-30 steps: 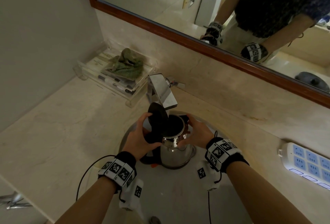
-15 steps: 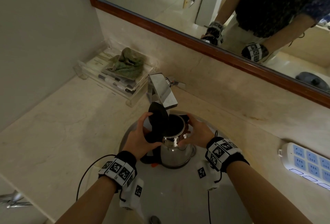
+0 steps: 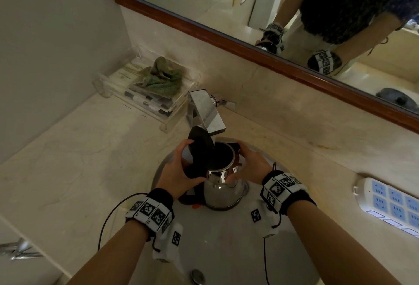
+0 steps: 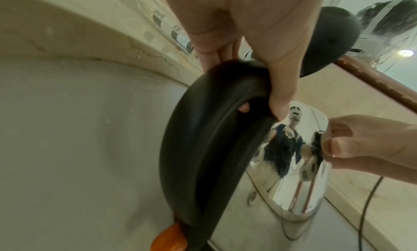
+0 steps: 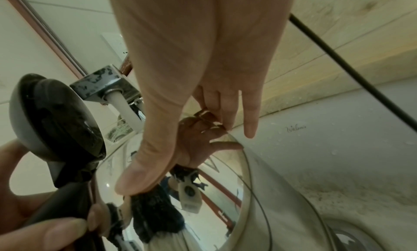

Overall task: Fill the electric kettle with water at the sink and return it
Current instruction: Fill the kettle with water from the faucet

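Forearms first, nearest to us: each wrist carries a black band with white coded squares. Our left hand [image 3: 174,171] curls round the black curved plastic handle [image 4: 203,148] of the shiny stainless-steel electric kettle [image 3: 223,190], fingers wrapped over the top of the grip and the thumb closing on the near side. Our right hand [image 3: 250,165] clasps the kettle's upper body from the other side, thumb pressed to the polished steel and fingers bent round the rim by the spout. We hold the kettle upright inside the pale grey round sink basin [image 3: 226,250], under the mouth of the square chrome tap [image 3: 206,112]; whether its base touches the basin we cannot tell. Round black hinged lid [image 3: 200,143], standing open, tilted toward the handle and just below the tap end. An orange tab [image 4: 169,237] shows at the foot of the handle. From the right wrist view a white stream [image 5: 125,108] drops from the tap outlet toward the kettle. Chrome drain plug [image 3: 197,276] at the near edge of the basin. Beige marble counter [image 3: 68,160] around the basin. White and blue power strip [image 3: 390,205] on the counter to the right. Clear acrylic tray [image 3: 145,94] at the back left, bearing a crumpled green cloth [image 3: 162,78]. Wood-framed wall mirror [image 3: 226,35] behind.
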`<control>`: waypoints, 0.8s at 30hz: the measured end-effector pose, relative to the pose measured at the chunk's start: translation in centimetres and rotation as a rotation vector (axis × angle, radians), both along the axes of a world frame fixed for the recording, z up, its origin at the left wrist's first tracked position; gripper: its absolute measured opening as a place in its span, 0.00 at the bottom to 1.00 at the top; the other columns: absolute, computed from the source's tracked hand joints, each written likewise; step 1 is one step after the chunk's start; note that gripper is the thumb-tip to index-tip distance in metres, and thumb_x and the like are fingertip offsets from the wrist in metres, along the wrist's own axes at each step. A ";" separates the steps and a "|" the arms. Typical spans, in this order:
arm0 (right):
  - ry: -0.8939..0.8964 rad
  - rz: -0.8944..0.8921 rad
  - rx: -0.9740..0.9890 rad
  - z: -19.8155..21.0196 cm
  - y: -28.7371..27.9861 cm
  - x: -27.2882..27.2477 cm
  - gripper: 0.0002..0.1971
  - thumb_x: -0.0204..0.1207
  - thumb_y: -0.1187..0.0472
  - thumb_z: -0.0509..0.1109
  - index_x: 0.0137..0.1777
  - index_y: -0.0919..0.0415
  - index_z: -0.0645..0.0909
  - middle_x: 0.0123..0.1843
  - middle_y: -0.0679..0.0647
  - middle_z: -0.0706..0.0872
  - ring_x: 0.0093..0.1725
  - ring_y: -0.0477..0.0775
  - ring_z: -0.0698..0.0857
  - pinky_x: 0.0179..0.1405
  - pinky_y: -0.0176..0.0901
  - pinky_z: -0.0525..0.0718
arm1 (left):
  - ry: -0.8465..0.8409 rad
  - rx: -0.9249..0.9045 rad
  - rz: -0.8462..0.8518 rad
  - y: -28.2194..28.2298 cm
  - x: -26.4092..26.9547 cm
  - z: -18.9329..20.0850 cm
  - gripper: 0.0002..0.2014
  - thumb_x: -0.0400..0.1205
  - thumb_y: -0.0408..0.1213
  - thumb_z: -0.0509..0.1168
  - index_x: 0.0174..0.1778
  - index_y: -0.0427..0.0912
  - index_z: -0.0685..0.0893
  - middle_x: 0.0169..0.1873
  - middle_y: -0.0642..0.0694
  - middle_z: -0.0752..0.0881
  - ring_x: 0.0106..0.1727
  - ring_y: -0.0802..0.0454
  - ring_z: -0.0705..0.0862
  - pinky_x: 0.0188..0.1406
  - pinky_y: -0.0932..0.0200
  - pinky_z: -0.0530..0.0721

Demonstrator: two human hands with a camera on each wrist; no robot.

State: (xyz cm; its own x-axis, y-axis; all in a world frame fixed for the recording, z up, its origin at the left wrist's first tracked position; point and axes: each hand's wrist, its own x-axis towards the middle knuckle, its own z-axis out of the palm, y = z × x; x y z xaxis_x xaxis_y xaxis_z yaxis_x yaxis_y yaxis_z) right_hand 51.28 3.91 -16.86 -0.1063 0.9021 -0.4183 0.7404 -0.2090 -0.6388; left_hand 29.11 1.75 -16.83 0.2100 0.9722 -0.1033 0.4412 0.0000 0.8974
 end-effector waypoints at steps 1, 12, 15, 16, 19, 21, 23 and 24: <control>0.002 -0.003 0.001 0.0 0.0 0.0 0.57 0.50 0.58 0.87 0.79 0.54 0.59 0.69 0.53 0.81 0.69 0.55 0.79 0.68 0.50 0.80 | -0.001 0.000 0.000 0.0 0.0 0.0 0.45 0.64 0.31 0.79 0.59 0.73 0.55 0.48 0.49 0.79 0.39 0.65 0.78 0.32 0.85 0.77; -0.016 -0.006 -0.016 0.0 -0.1 0.0 0.59 0.49 0.55 0.87 0.80 0.52 0.57 0.71 0.53 0.80 0.71 0.55 0.77 0.71 0.54 0.78 | 0.017 0.027 -0.007 0.0 0.0 -0.2 0.45 0.64 0.32 0.79 0.57 0.76 0.57 0.48 0.50 0.80 0.38 0.69 0.80 0.31 0.83 0.78; -0.017 -0.002 -0.012 0.0 0.0 0.0 0.59 0.50 0.56 0.87 0.80 0.53 0.57 0.71 0.54 0.79 0.72 0.55 0.77 0.71 0.52 0.78 | 0.025 0.032 -0.002 0.0 0.0 -0.3 0.45 0.64 0.32 0.79 0.57 0.76 0.57 0.42 0.52 0.80 0.36 0.69 0.80 0.30 0.85 0.77; -0.013 -0.002 -0.008 0.1 0.0 0.0 0.58 0.50 0.56 0.87 0.80 0.53 0.58 0.71 0.53 0.80 0.71 0.55 0.77 0.70 0.51 0.78 | 0.026 0.030 -0.001 0.0 0.0 -0.3 0.45 0.64 0.32 0.80 0.57 0.75 0.57 0.40 0.53 0.80 0.36 0.69 0.80 0.30 0.85 0.76; -0.002 -0.007 0.001 0.1 -0.1 0.1 0.56 0.49 0.56 0.87 0.78 0.53 0.61 0.69 0.52 0.81 0.69 0.54 0.79 0.68 0.51 0.80 | 0.023 0.022 -0.002 0.0 0.0 -0.3 0.45 0.64 0.32 0.80 0.58 0.75 0.57 0.38 0.55 0.80 0.36 0.68 0.81 0.30 0.84 0.77; 0.010 -0.010 0.000 0.1 -0.1 0.1 0.56 0.48 0.56 0.87 0.78 0.53 0.61 0.68 0.52 0.81 0.69 0.54 0.79 0.68 0.52 0.80 | 0.022 0.021 -0.001 0.0 0.0 -0.3 0.44 0.64 0.32 0.80 0.59 0.72 0.58 0.40 0.54 0.80 0.36 0.68 0.81 0.31 0.83 0.78; -0.001 -0.001 -0.001 0.1 -0.1 0.0 0.57 0.48 0.55 0.87 0.78 0.53 0.60 0.69 0.53 0.81 0.69 0.55 0.79 0.69 0.53 0.80 | 0.021 0.025 -0.004 0.0 0.0 -0.4 0.45 0.64 0.33 0.80 0.59 0.74 0.57 0.43 0.52 0.80 0.38 0.69 0.80 0.31 0.83 0.78; -0.017 0.006 -0.002 0.1 -0.1 0.0 0.57 0.49 0.55 0.87 0.79 0.53 0.59 0.69 0.53 0.81 0.69 0.55 0.79 0.69 0.51 0.79 | 0.020 0.027 -0.005 0.1 0.0 -0.5 0.46 0.64 0.33 0.80 0.58 0.77 0.56 0.46 0.51 0.81 0.39 0.69 0.80 0.31 0.83 0.79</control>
